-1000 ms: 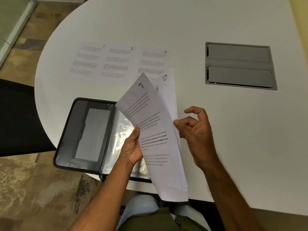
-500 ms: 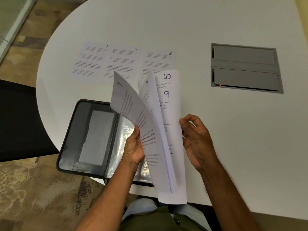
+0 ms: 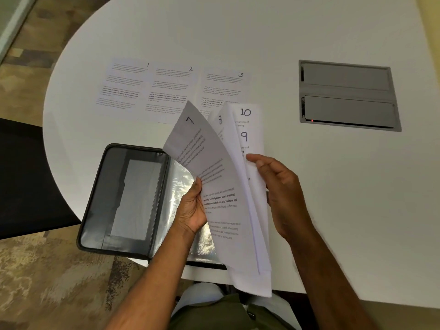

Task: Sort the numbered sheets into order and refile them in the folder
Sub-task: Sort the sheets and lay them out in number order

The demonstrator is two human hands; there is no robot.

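I hold a fanned stack of numbered sheets (image 3: 228,206) above the table's near edge. My left hand (image 3: 191,208) grips the stack's left edge, with sheet 7 (image 3: 190,144) curled over on top. My right hand (image 3: 278,194) pinches the right edges, spreading sheets 8, 9 and 10 (image 3: 245,113). Sheets 1 (image 3: 121,85), 2 (image 3: 170,91) and 3 (image 3: 222,90) lie side by side, face up, farther back. The black folder (image 3: 100,201) lies open at the near left, its clear plastic sleeves (image 3: 177,186) partly hidden behind the stack.
A grey cable hatch (image 3: 347,96) is set into the white round table (image 3: 333,186) at the right. A black chair (image 3: 26,177) stands at the left, over patterned carpet. The folder overhangs the table's near edge.
My right hand moved up along the right edges and took hold of them. Sheet 7 swung left and back, and the fan opened to show 8, 9 and 10.
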